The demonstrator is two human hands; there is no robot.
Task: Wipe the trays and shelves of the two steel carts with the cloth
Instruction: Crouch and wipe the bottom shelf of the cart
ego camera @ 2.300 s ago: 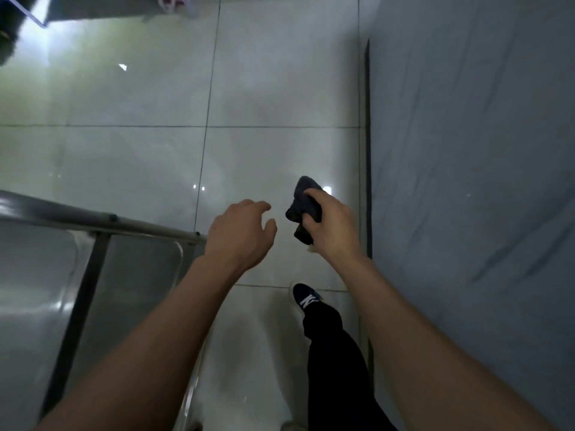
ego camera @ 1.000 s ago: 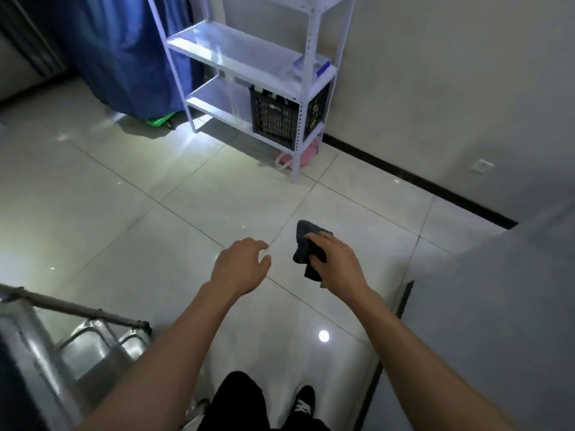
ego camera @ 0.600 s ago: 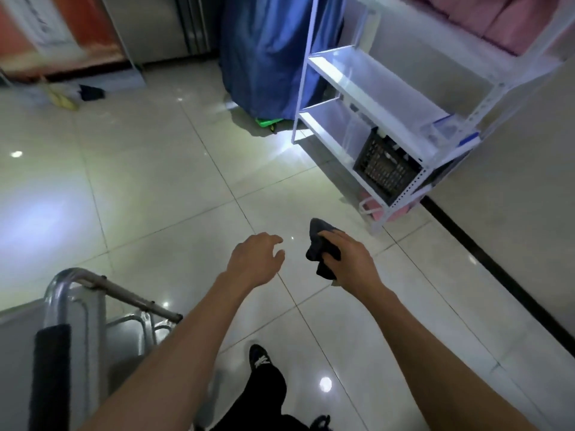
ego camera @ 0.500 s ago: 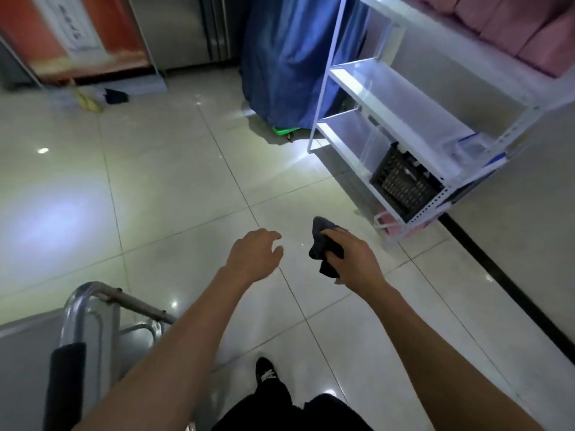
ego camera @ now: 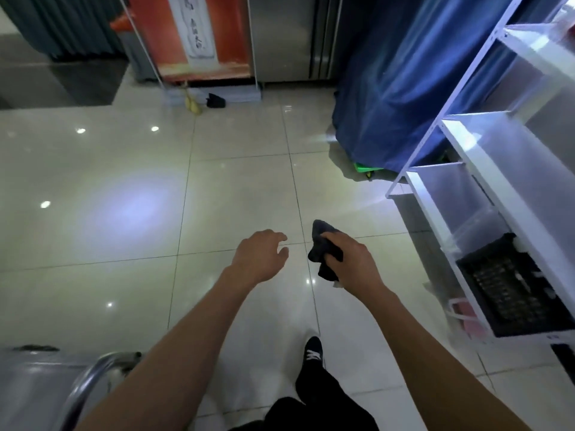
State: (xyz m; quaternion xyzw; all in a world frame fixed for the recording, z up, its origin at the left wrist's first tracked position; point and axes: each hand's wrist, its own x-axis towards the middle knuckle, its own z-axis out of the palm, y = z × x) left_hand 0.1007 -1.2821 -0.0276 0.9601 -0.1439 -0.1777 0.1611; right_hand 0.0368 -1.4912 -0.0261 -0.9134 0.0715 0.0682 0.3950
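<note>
The right hand (ego camera: 353, 259) is squeezing the small dark bunched-up cloth (ego camera: 323, 255) out over the shiny floor while the left hand (ego camera: 259, 256) is hanging loose, holding nothing, so wiping is probably waiting until the cloth is reaching the shiny steel cart (ego camera: 46, 390) at the bottom left corner.

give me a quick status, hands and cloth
Right hand grips dark cloth. Left hand open, empty. Steel cart at lower left, untouched.

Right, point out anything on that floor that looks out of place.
A small dark item and a yellowish one lie loose on the tiles by the red panel; too small to identify. Something green pokes from under the blue cover. No visible spills or damage.
</note>
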